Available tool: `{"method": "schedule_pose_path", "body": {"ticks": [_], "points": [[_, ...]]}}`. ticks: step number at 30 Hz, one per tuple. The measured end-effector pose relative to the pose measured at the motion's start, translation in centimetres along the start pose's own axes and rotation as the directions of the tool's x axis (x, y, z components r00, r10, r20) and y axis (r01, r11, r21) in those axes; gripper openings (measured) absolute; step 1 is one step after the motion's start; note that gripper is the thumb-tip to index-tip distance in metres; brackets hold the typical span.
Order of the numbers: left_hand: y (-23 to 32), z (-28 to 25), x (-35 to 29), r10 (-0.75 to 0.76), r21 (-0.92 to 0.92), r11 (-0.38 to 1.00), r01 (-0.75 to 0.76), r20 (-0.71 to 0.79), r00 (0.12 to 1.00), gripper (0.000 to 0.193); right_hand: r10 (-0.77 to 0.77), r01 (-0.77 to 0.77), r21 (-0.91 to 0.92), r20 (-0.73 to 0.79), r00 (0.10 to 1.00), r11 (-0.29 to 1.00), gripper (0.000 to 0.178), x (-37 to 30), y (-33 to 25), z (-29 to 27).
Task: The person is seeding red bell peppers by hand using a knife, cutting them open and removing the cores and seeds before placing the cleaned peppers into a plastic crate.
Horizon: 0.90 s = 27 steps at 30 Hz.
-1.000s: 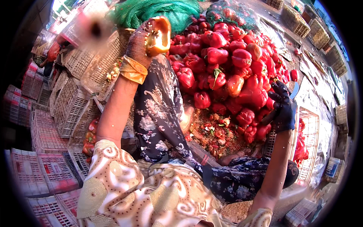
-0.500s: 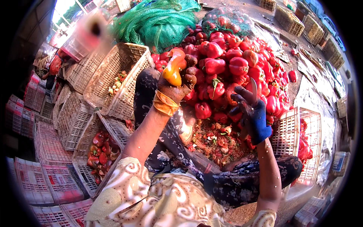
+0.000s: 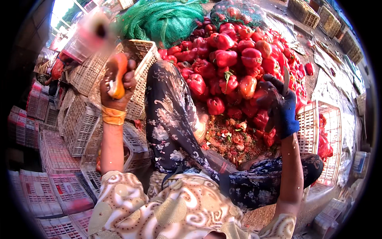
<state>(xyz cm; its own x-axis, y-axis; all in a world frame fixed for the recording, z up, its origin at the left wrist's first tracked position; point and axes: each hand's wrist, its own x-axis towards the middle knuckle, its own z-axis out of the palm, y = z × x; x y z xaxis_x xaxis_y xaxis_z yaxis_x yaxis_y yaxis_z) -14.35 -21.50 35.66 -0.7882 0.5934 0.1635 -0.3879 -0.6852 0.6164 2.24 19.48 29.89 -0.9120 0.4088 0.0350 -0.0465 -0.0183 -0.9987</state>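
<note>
Rightward, crate [image 3: 308, 125] holds red peppers [image 3: 324, 145]; left hand [image 3: 113, 102] grips cut pepper [image 3: 118, 73].

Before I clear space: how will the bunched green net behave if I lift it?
The net will probably be floppy, as it lies in loose folds. It is likely light for its bulk, being thin mesh. Pulling it might set peppers rolling, since rounded ones are heaped right beside it.

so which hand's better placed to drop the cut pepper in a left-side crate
Likely the left hand: it holds the pepper and shows against such a crate. The right hand holds a knife near the red pile.
</note>
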Motion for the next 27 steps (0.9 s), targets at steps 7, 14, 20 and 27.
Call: {"method": "schedule_pose_path", "body": {"ticks": [7, 14, 20, 27], "points": [[14.8, -16.8, -16.4, 0.470, 0.843, 0.313, 0.437, -0.537, 0.701, 0.041, 0.063, -0.057, 0.059, -0.105, 0.992, 0.997, 0.031, -1.0, -2.2, -1.0], [8.1, -12.9, -5.3, 0.529, 0.987, -0.005, 0.158, -0.132, 0.839, 0.044, 0.150, -0.054, 0.513, -0.146, 0.978, 0.857, 0.037, -0.1, -2.6, -6.0], [-15.5, -0.3, 13.0, -0.096, 0.909, -0.370, -0.195, 0.171, 0.981, 0.029, 0.204, 0.006, 0.885, -0.113, 0.972, 0.466, 0.037, 0.8, 1.1, -9.3], [-33.1, -12.9, 20.8, 0.008, 0.879, -0.350, 0.323, -0.343, 0.939, 0.042, 0.303, -0.122, 0.707, -0.136, 0.943, 0.696, 0.037, -1.9, -2.2, -6.4]]}}
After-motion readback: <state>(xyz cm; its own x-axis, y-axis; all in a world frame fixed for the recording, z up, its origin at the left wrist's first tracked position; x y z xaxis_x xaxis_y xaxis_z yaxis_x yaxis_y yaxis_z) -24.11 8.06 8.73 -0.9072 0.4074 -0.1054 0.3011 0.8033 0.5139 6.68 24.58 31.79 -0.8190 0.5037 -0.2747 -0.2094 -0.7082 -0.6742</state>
